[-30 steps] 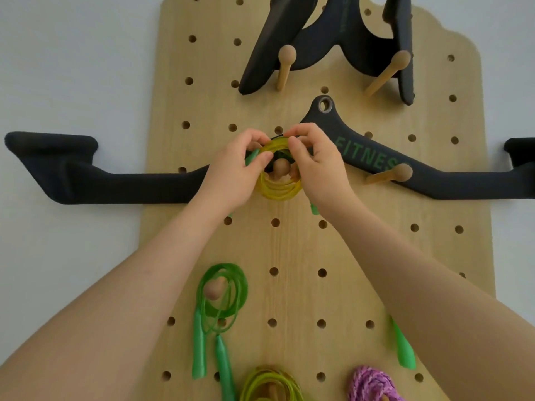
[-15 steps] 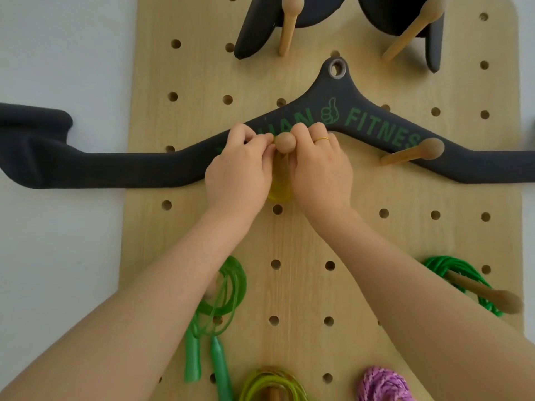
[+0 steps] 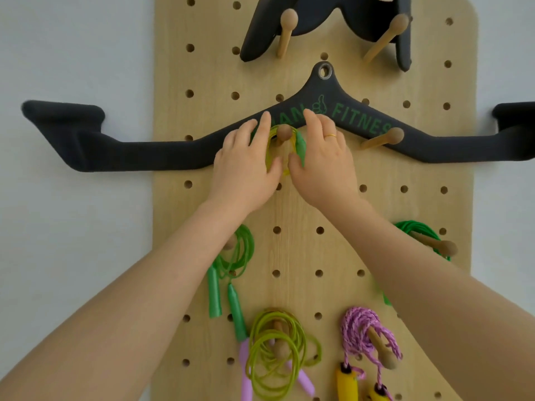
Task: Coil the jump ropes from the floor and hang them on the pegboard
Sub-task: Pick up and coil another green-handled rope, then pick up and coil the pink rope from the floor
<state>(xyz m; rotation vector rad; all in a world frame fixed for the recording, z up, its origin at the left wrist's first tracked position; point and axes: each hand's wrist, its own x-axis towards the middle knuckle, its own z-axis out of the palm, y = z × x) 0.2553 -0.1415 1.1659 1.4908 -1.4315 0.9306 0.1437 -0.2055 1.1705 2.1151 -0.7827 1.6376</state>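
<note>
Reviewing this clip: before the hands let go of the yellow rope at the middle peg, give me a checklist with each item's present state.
1. Yellow-green coil looped around the peg: ok.
2. Coil pushed back behind the peg's knob: cannot tell, fingers cover it.
3. Left hand and right hand both on the coil: ok.
4. Green handle hanging free: not ok, it lies under the right hand.
5. Second handle located: cannot tell, hidden.
6. Black pull-down bar seated on the same peg: ok.
</note>
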